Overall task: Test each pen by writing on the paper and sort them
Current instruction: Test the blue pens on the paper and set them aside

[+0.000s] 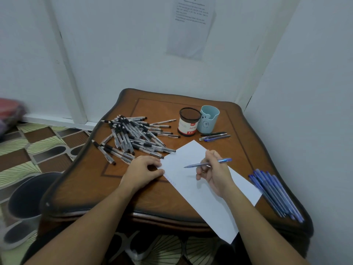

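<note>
Over the paper, pen: blue pen [208,163] lies tilted, its tip pointing to 9 o'clock and seeming just off the paper [200,199].
Right hand: right hand [214,174] grips the pen.
Left hand: left hand [143,171], at 9 o'clock, curled up, rests on the paper's corner.
Do it well: pin that corner, then draw one short, light line on a bare spot, I think.
Piles: black pens [133,139] at 11 o'clock; blue pens [277,195] at 4 o'clock.
</note>
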`<state>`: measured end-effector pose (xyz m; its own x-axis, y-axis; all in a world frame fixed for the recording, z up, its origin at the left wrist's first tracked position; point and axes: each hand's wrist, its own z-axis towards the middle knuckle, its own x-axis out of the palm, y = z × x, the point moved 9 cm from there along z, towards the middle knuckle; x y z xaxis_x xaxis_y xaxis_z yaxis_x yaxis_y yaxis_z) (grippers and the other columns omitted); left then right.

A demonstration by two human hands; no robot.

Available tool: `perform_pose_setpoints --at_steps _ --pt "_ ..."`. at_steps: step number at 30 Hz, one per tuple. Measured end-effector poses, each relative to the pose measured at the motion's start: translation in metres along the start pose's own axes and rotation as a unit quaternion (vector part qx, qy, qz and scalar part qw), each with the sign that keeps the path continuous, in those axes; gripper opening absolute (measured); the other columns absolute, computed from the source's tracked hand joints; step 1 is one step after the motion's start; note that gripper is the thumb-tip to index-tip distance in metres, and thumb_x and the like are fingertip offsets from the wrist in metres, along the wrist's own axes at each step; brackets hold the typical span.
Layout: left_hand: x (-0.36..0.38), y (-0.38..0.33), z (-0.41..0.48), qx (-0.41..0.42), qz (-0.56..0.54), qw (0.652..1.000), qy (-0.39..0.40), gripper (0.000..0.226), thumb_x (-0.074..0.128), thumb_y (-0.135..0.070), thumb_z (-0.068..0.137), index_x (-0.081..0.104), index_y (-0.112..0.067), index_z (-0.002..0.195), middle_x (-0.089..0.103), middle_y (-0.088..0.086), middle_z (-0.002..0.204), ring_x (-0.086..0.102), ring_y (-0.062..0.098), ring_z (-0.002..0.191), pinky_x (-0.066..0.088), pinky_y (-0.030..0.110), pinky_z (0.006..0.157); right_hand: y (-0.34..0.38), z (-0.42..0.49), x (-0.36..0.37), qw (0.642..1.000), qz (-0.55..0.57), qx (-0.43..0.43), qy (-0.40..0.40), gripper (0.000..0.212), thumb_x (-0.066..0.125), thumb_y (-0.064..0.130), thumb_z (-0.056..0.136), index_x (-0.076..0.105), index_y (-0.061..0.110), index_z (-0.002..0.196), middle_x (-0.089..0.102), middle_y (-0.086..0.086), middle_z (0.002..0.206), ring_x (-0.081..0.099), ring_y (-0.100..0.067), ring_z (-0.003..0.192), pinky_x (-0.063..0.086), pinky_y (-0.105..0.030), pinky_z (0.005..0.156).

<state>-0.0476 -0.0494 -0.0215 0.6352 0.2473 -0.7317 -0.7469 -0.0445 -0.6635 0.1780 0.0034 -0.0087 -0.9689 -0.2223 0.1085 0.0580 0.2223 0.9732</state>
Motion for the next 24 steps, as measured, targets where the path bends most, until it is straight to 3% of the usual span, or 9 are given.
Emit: perform_pose_setpoints --at_steps 4,8,13,17,24 --pt "0.000 0.000 0.001 0.002 0.010 1.000 -0.002 0.028 0.075 -0.044 0.078 0.074 -0.029 0.101 0.066 -0.016 0.116 0.051 0.001 0.109 0.038 0.024 0.093 -0.012 -0.006 0.022 0.991 -0.112 -0.010 0.072 0.035 0.041 0.036 0.104 0.067 0.013 0.102 0.076 -0.008 0.089 0.071 -0.023 0.080 0.052 -0.026 0.058" --pt "0.000 0.000 0.002 0.005 0.006 1.000 -0.002 0.027 0.075 -0.044 0.078 0.075 -0.028 0.101 0.066 -0.015 0.117 0.052 0.002 0.109 0.039 0.026 0.095 -0.008 -0.005 0.030 0.968 -0.233 -0.065 0.065 0.017 0.061 0.029 0.096 0.061 0.015 0.086 0.072 0.003 0.077 0.067 -0.012 0.073 0.051 -0.017 0.062" --pt "0.000 0.000 0.002 0.005 0.012 1.000 -0.011 0.028 0.076 -0.043 0.077 0.075 -0.028 0.100 0.066 -0.015 0.116 0.052 0.003 0.110 0.038 0.026 0.095 -0.016 -0.003 0.049 0.973 -0.191 -0.052 0.119 0.022 0.048 0.034 0.102 0.065 0.021 0.098 0.075 -0.001 0.081 0.068 -0.012 0.072 0.050 -0.020 0.058" --pt "0.000 0.001 0.002 0.006 0.004 1.000 -0.018 0.027 0.076 -0.041 0.077 0.075 -0.028 0.100 0.067 -0.015 0.115 0.051 0.001 0.108 0.037 0.023 0.092 -0.019 0.000 0.050 0.970 -0.208 -0.070 0.107 0.024 0.069 0.030 0.090 0.066 0.009 0.079 0.072 -0.002 0.070 0.069 -0.012 0.068 0.054 -0.019 0.066" --pt "0.001 0.003 0.003 0.002 -0.001 1.000 -0.016 0.026 0.076 -0.042 0.077 0.075 -0.029 0.100 0.067 -0.017 0.114 0.051 0.001 0.108 0.039 0.027 0.095 -0.025 0.003 0.048 0.971 -0.208 -0.092 0.070 0.038 0.073 0.011 0.086 0.051 0.006 0.056 0.054 -0.006 0.053 0.061 -0.012 0.052 0.050 -0.021 0.052"
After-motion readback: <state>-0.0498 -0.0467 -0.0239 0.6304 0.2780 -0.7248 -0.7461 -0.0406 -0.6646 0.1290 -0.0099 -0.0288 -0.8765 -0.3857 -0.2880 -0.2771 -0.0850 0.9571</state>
